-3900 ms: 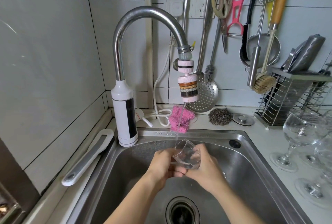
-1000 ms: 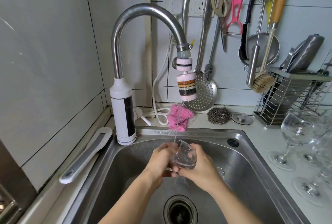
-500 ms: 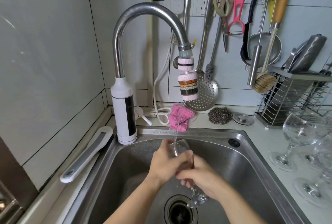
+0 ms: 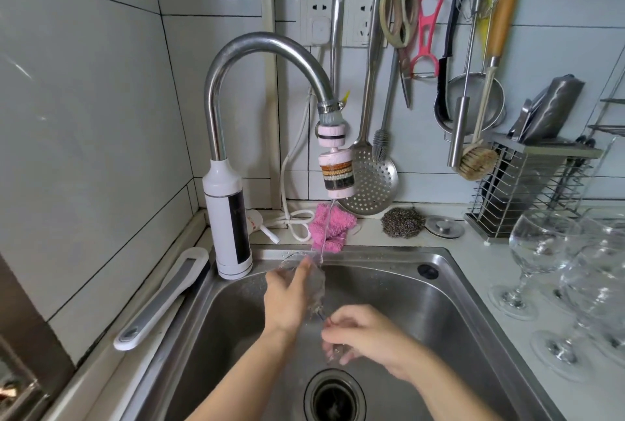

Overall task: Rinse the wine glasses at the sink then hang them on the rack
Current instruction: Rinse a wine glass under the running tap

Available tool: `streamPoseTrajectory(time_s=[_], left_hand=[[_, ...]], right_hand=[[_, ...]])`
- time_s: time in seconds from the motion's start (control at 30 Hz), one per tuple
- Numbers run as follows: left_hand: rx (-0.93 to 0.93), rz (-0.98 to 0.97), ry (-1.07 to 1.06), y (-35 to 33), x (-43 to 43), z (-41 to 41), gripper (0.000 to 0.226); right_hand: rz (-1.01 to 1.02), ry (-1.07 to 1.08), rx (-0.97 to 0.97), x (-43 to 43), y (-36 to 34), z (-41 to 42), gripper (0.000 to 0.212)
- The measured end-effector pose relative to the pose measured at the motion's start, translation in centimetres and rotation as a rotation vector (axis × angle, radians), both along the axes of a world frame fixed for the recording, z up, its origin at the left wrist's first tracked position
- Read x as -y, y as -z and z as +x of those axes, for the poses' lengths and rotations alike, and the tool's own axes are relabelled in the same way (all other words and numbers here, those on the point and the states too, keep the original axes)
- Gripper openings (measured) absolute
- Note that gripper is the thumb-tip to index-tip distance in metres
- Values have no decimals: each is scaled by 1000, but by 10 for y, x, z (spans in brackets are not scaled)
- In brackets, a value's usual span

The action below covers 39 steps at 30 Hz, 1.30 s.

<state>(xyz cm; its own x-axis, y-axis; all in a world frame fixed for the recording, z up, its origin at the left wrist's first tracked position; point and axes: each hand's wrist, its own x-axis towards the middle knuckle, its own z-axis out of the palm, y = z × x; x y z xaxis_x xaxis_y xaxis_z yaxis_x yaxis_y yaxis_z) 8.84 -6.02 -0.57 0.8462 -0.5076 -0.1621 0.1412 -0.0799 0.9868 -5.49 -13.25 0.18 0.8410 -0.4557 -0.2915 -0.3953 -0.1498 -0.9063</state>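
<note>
Over the steel sink [image 4: 449, 288] I hold a clear wine glass [image 4: 316, 285], tilted with its bowl up toward the tap and its foot down near the drain. My left hand [image 4: 285, 299] lies against the bowl's left side with fingers fairly straight. My right hand [image 4: 363, 332] pinches the stem and foot. A thin stream from the faucet filter [image 4: 337, 172] falls onto the bowl. How far the left thumb wraps round the glass is hidden.
Several wine glasses [image 4: 541, 251] stand on the counter to the right of the sink. Behind them is a wire rack [image 4: 527, 184]. Utensils hang on the wall above. A pink cloth [image 4: 329, 226], a steel scourer [image 4: 402, 223] and a white-handled tool [image 4: 162, 299] lie around the rim.
The glass has been turned from cupped in both hands to tilted, bowl up and foot down. My right hand slid down to the stem; my left hand opened against the bowl.
</note>
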Motion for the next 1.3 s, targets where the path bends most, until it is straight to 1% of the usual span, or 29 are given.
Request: streamPoseTrajectory(time_s=[0.03, 0.07, 0.1, 0.17, 0.2, 0.27, 0.3, 0.37, 0.43, 0.5, 0.57, 0.63, 0.67, 0.7, 0.77, 0.83, 0.87, 0.9, 1.0, 1.03, 1.1, 1.13, 1.17, 1.2, 1.27, 1.3], left_hand=[[6, 21, 0, -1, 1, 1, 83], [16, 46, 1, -2, 2, 2, 87], [16, 67, -7, -3, 4, 1, 85], [0, 77, -32, -7, 11, -2, 72], [-10, 92, -40, -9, 16, -5, 67], [-18, 90, -40, -9, 26, -11, 63], [1, 67, -21, -8, 29, -15, 66], [84, 38, 13, -4, 32, -20, 79], [186, 47, 15, 2, 32, -19, 82], [235, 25, -10, 3, 32, -17, 72], [173, -47, -49, -1, 33, -18, 59], [117, -67, -92, -2, 35, -17, 43], [111, -63, -107, -2, 34, -18, 39], [111, -66, -106, -2, 34, -18, 40], [121, -86, -53, -2, 32, -17, 56], [230, -56, 16, -3, 31, -17, 80], [303, -29, 30, -2, 31, -17, 84], [362, -17, 31, -1, 32, -18, 81], [393, -34, -29, -2, 36, -21, 48], [371, -41, -50, -3, 36, -21, 41], [242, -110, -75, -5, 36, -19, 40], [162, -155, -58, -6, 36, -16, 41], [135, -182, -29, -5, 35, -14, 45], [197, -175, 6, -4, 34, -13, 56], [456, -87, 57, 2, 34, -10, 84], [550, -61, 51, 3, 35, -10, 88]], right_hand=[[-56, -3, -14, -1, 1, -3, 21], [-121, 10, -23, -1, 4, -6, 21], [-159, 40, -14, -2, 6, -8, 18], [-151, 133, 59, -2, 11, -8, 10], [-134, 185, 97, -2, 13, -7, 11], [-122, 253, 151, -2, 15, -5, 16], [-129, 254, 169, -1, 16, -5, 15], [-109, 235, 187, 0, 19, -8, 13], [-71, 218, 167, 3, 22, -10, 33], [-110, 186, 148, 2, 25, -7, 45], [-208, 157, 135, 1, 28, -4, 48], [-297, 129, 124, -1, 28, -2, 51], [-321, 117, 118, -2, 28, -2, 52], [-342, 107, 112, -2, 27, -1, 52], [-378, 97, 103, -3, 25, 0, 44], [-390, 96, 110, -2, 23, 1, 37], [-396, 97, 112, -3, 23, 2, 34], [-401, 96, 113, -3, 23, 2, 33], [-388, 90, 114, -7, 23, 4, 32], [-375, 92, 121, -7, 23, 5, 32], [-350, 97, 143, -7, 23, 6, 32], [-349, 97, 149, -7, 22, 6, 33], [-350, 97, 154, -8, 21, 7, 32], [-345, 98, 162, -8, 21, 7, 31], [-323, 111, 192, -9, 20, 7, 30], [-316, 121, 207, -10, 20, 7, 29]])
